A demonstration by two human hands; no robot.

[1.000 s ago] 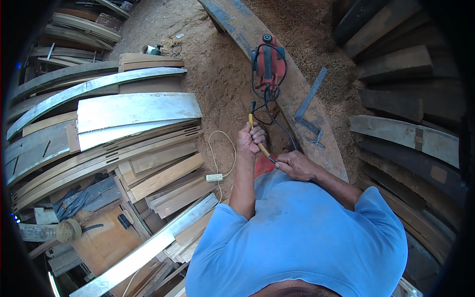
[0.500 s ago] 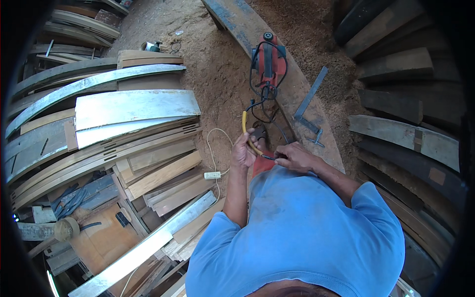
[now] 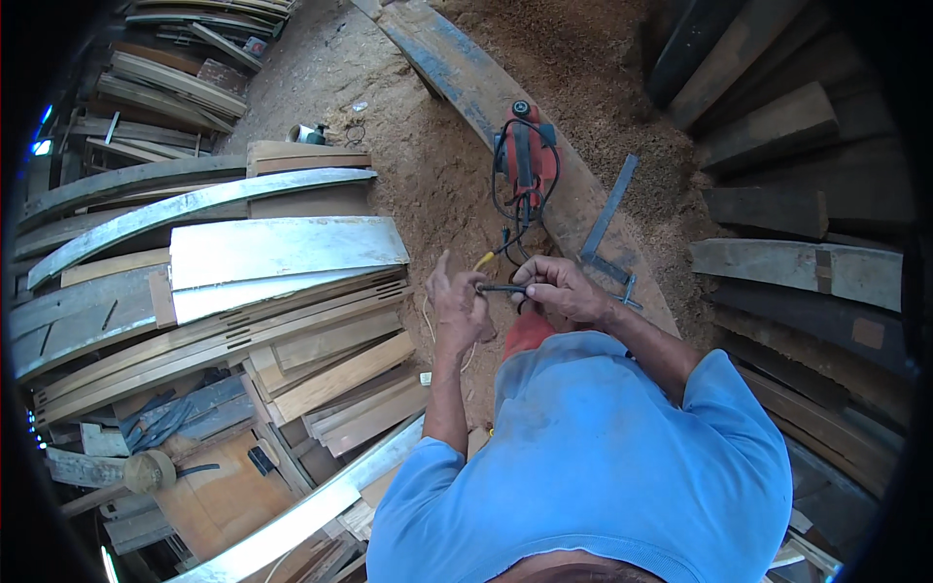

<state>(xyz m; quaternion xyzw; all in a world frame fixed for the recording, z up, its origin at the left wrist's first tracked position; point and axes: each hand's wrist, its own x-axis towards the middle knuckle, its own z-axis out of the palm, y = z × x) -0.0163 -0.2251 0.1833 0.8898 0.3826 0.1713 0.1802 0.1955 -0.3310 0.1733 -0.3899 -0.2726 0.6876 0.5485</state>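
Note:
A short dark stretch of power cable spans the gap between my two hands. My left hand pinches one end of it, with one finger pointing up and away. My right hand is closed around the other end. Just beyond my left hand, a yellow piece of the cord shows, its lower part hidden by the fingers. Farther off, a red and black power tool, seemingly an electric planer, lies on a wooden plank bench with its black cord looped around it.
On the bench, a dark metal square lies beside a small blue-grey clamp. Stacked boards fill the left side, and thick timbers line the right. A white socket block sits by the left stack. Sawdust covers the ground.
The long yellow cord piece has dropped mostly out of sight behind my left hand. Both hands have moved slightly away from my body, and a dark cable length is now stretched between them.

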